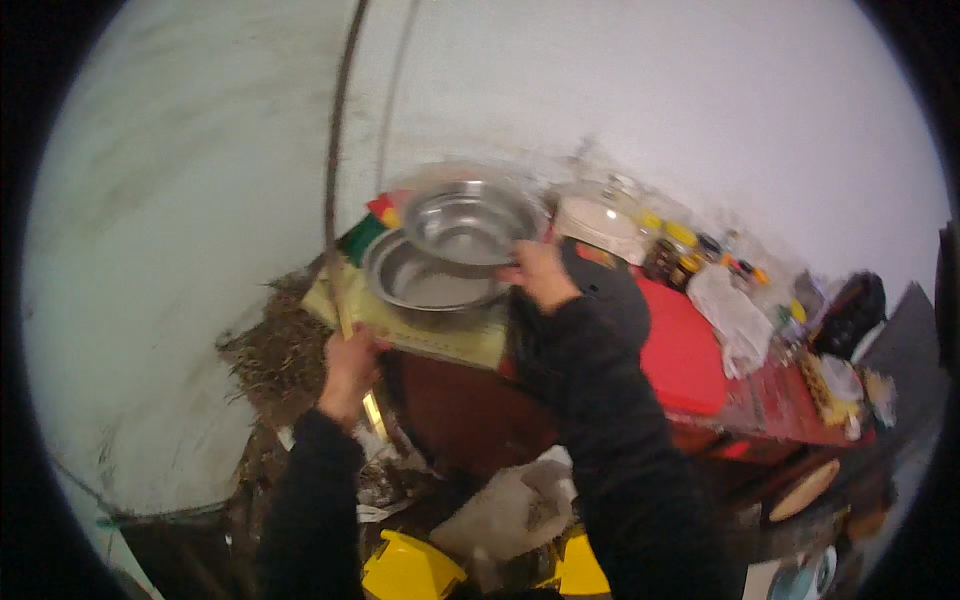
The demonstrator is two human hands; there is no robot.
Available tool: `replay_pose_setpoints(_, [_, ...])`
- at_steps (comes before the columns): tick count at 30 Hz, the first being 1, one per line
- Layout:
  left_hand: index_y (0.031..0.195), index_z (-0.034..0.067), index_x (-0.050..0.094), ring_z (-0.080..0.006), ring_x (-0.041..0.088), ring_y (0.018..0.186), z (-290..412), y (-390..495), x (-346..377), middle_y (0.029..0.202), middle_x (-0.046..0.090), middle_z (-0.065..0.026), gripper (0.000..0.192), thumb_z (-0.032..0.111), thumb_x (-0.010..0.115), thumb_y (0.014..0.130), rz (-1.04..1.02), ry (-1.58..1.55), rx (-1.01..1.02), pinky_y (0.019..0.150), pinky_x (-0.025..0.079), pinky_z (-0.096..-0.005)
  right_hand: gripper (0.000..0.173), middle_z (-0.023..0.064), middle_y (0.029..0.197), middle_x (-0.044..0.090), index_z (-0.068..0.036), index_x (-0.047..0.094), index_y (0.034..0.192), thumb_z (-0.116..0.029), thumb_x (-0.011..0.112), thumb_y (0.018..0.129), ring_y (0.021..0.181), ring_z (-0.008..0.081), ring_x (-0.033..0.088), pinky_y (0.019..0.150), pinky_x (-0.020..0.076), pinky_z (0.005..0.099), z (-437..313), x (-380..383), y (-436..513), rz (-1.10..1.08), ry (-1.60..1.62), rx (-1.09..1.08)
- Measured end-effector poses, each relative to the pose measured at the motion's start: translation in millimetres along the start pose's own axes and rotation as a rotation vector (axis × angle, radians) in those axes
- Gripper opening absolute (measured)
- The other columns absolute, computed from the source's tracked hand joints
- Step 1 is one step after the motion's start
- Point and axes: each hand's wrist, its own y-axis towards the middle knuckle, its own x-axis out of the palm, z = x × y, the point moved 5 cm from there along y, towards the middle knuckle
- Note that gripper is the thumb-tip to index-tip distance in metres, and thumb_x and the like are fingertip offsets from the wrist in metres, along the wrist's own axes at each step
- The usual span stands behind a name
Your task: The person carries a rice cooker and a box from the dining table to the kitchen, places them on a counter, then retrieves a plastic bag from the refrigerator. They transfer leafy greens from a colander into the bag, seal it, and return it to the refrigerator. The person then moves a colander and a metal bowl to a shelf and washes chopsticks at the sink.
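My right hand [541, 276] grips the right rim of a stainless steel bowl [469, 225], fingers closed at its edge. That bowl is tilted and overlaps a second steel bowl [405, 285] below and to the left of it; whether they touch is unclear. The lower bowl rests on a pale yellow-green sheet or box [442, 343] at the table's left end. My left hand [351, 367] is at the lower end of a long dark pole [334, 150], beside the sheet's front left edge. Its fingers look closed around the pole, though blur hides the exact grip.
Right of the bowls are a black rounded object [611, 292], a pale oval container [600, 225], several jars [679, 244], a red board [679, 345] and a plastic bag [731, 319]. Dry brush [277, 345] lies left. Yellow plastic pieces [411, 568] and a whitish sack [510, 510] are below.
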Motion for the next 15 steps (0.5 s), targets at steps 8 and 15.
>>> replay_pose_setpoints(8, [0.105, 0.007, 0.053, -0.0066, 0.039, 0.042, -61.4, -97.3, -84.9, 0.068, 0.062, -0.005, 0.018, 0.02, 0.057, 0.091, 0.114, 0.17, 0.016, 0.037, 0.029, -0.0239, 0.032, 0.0128, 0.089, 0.062, 0.0, 0.053, 0.112, -0.015, 0.061, 0.086, 0.069, 0.027, 0.067, 0.05, 0.0522, 0.0359, -68.5, 18.3, -10.0, 0.077, 1.104, 0.722])
replay_pose_setpoints(15, [0.096, 0.001, 0.054, -0.0116, 0.052, 0.064, -140.1, -177.4, -78.2, 0.068, 0.054, -0.004, 0.021, 0.019, 0.062, 0.089, 0.175, 0.267, 0.066, 0.06, 0.041, -0.0283, 0.02, 0.0061, 0.078, 0.06, -0.002, 0.057, 0.103, -0.019, 0.055, 0.093, 0.057, 0.016, 0.063, 0.05, 0.0492, 0.0315, -152.8, -84.9, -218.0, -0.395, 1.229, 0.368])
